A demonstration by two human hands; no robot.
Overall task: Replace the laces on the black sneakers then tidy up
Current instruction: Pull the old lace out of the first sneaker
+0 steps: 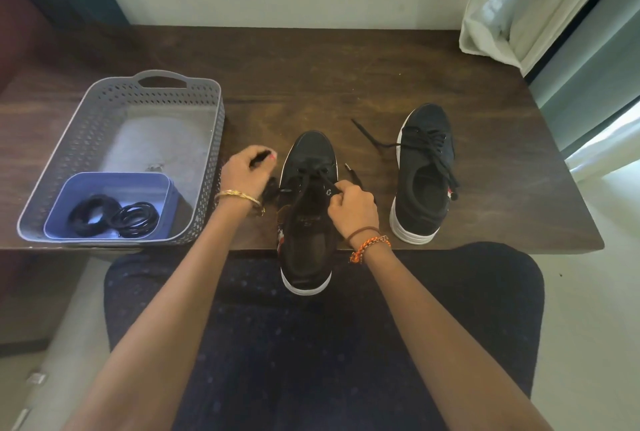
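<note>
Two black sneakers with white soles are on a dark wooden table (pixel 311 84). The near sneaker (pixel 306 208) overhangs the front edge toward my lap, partly laced. My right hand (pixel 351 207) pinches a black lace (pixel 313 176) at an eyelet on that shoe's right side. To the shoe's left, my left hand (pixel 244 172) is closed around the other black lace end. The second sneaker (pixel 424 170) stands to the right, laced loosely, with one lace end (pixel 369 137) trailing across the table.
A grey perforated basket (pixel 86 139) sits at the table's left, holding a small blue tub (pixel 62 208) with coiled black laces (pixel 114 217). A curtain (pixel 519 7) hangs at the right. A wall runs behind the table.
</note>
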